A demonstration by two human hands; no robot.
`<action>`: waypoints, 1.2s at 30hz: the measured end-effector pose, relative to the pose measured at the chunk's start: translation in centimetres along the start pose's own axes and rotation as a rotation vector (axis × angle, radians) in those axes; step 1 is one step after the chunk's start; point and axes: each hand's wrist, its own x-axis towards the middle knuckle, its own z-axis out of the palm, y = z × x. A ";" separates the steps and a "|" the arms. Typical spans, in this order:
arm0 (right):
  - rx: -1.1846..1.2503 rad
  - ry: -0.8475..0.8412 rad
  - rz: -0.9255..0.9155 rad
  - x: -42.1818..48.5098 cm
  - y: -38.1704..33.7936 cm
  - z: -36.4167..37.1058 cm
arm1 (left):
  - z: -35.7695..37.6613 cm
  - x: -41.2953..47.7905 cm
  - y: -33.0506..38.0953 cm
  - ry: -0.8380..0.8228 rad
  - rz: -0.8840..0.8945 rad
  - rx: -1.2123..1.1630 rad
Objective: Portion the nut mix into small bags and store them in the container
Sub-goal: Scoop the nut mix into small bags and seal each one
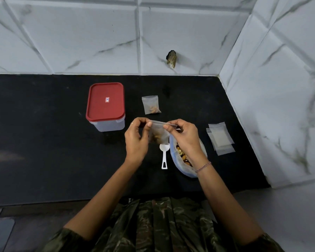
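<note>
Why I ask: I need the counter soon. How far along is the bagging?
Done: one filled bag lies on the counter. In hand: left hand and right hand pinch the top of a second bag. Left: empty bags, nut mix, container lidded.

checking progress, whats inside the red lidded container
The red lid sits on the container, hiding its inside. Through the cloudy wall no bags show, though I cannot be sure.

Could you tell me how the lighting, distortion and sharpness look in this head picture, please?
Head view: soft, even light, faint shadows on the black counter; the wide-angle lens bows and splays the joints of the wall tiles; the held bag, pinched at its top by the left hand and right hand, looks slightly soft.
</note>
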 end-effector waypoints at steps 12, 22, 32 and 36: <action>0.043 -0.016 0.012 0.0 0.0 0.0 | -0.7 0.8 0.2 -0.211 -0.016 0.005; -0.116 0.075 -0.064 -0.5 -0.5 -0.5 | -1.2 0.7 0.5 -0.166 0.151 0.078; -0.165 0.154 -0.140 -0.7 -0.6 -0.6 | -0.6 0.2 0.2 -0.146 0.149 0.070; -0.178 0.193 -0.151 -0.5 -0.4 -0.2 | -0.6 0.1 0.2 -0.146 0.173 0.094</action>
